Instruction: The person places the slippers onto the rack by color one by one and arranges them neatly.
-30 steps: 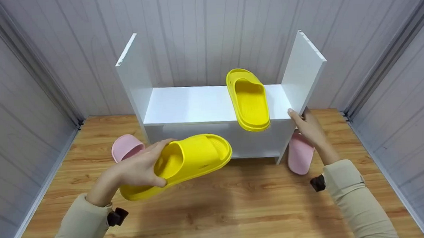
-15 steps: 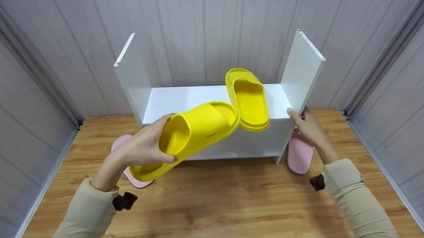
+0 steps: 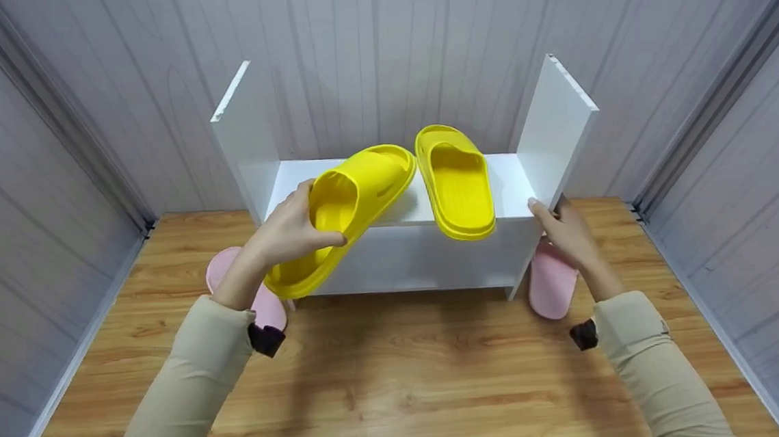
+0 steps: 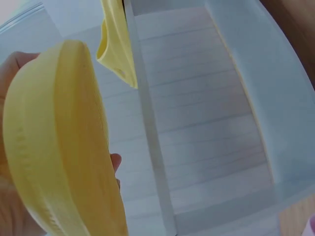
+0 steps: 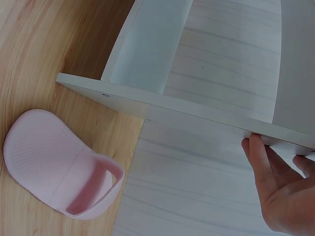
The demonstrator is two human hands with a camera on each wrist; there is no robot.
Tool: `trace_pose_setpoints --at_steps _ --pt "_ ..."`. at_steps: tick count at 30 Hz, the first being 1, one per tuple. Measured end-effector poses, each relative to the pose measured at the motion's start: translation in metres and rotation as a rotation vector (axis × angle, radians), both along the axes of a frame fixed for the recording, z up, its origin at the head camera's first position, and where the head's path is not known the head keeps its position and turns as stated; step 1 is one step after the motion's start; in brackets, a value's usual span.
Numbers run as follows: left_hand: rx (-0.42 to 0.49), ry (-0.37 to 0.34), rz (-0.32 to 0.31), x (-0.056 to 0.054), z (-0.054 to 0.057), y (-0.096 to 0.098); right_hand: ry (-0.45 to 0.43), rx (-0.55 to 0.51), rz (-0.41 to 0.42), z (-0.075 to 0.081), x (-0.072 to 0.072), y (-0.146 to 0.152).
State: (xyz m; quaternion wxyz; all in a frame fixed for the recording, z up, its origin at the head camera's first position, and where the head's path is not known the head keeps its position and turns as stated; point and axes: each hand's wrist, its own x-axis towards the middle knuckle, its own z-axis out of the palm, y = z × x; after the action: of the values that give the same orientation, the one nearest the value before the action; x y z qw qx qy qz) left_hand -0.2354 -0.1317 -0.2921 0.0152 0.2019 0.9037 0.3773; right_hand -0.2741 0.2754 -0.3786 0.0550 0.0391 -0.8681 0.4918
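In the head view my left hand (image 3: 287,229) grips a yellow slipper (image 3: 376,175) at its opening, fingers and thumb spread around its sides. Its toe is over the shelf of a white shoe rack (image 3: 558,131), and its heel sticks out in front, tilted lower. Another yellow slipper (image 3: 459,189) lies on the right half of that shelf, toe to the wall. At the rack's right side panel (image 5: 197,110), my right hand (image 3: 569,237) holds the board, thumb at the front and fingers against its outer face. The left wrist view shows the held slipper's sole (image 4: 83,147) close up.
One pink slipper (image 3: 552,282) rests on the wood floor (image 3: 401,382) beside the rack's right side. A second pink slipper (image 3: 271,309) sits at the left, partly hidden by my left arm. Panelled walls (image 3: 378,55) stand behind and on both sides.
My left hand has carried the yellow slipper up and forward from above the floor to the shelf, turning its toe toward the wall. The right hand has stayed on the rack.
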Motion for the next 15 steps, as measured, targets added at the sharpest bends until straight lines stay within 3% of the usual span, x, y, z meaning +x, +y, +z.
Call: trace_pose_setpoints --at_steps 6,15 --pt "-0.055 -0.077 0.133 -0.013 -0.005 0.012 -0.012 -0.007 -0.001 0.0 0.001 -0.002" --pt "-0.098 -0.131 0.239 -0.026 -0.009 0.024 -0.01 0.013 0.0 0.001 0.002 -0.002"
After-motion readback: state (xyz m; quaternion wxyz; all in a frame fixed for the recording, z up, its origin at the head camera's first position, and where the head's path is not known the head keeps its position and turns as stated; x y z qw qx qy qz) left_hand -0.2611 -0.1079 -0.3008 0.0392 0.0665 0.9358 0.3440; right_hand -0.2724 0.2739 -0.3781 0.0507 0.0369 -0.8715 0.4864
